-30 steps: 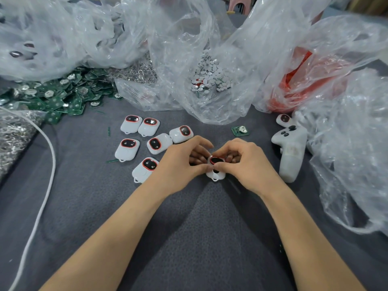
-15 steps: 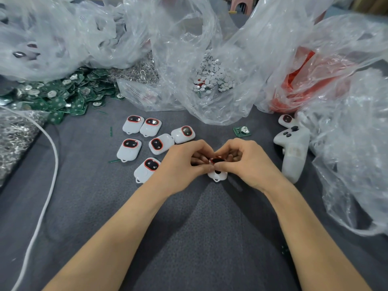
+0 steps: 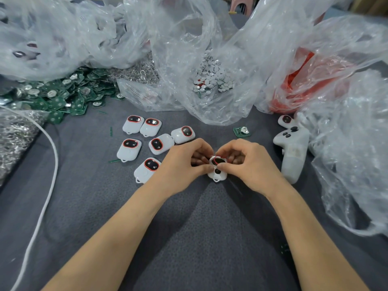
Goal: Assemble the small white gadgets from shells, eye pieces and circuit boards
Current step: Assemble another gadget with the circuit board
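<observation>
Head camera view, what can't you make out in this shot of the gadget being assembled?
- Head view: inside of the held gadget, and any board in it, covered by the left hand and right hand pinching it.
- Head view: red contents of the right bag, blurred by crinkled plastic.
- Head view: green scrap by the right forearm, too small to identify.
- Head view: white cable, cut off by the bottom edge.
</observation>
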Demonstrator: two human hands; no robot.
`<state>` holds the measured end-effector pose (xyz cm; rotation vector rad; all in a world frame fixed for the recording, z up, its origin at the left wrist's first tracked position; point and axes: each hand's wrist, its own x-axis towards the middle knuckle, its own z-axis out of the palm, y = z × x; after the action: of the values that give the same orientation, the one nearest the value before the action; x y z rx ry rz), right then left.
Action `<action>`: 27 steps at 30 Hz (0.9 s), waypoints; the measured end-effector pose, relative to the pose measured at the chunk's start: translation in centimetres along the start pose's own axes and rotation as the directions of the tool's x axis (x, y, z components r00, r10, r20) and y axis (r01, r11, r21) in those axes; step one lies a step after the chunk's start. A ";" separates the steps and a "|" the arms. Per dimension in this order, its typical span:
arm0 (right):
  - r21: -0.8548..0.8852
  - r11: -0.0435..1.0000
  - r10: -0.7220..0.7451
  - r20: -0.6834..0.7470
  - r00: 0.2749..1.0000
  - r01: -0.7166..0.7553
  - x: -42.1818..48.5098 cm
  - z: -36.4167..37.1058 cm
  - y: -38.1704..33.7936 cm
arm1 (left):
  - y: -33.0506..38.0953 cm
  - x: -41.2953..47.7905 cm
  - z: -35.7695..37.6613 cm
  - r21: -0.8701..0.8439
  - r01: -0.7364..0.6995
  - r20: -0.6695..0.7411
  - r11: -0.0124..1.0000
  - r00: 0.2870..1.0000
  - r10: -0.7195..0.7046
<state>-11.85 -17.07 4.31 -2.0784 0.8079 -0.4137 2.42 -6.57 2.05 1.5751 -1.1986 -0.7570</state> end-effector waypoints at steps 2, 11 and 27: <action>0.003 1.000 0.000 0.013 1.000 0.000 -0.1 -0.1 0.1 | 0.0 0.0 0.0 0.013 -0.002 0.000 1.000 1.000 0.002; 0.058 0.998 0.031 0.016 0.999 -0.032 0.1 0.2 0.1 | 0.0 0.0 0.0 0.043 -0.006 0.000 0.999 1.000 0.006; 0.130 0.991 0.020 0.019 1.000 -0.022 0.1 0.4 0.4 | 0.0 -0.1 0.0 0.072 -0.044 0.002 0.996 0.999 0.044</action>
<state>-11.69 -17.08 3.78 -1.9488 0.7718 -0.4248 2.39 -6.50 2.02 1.6019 -1.2688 -0.6926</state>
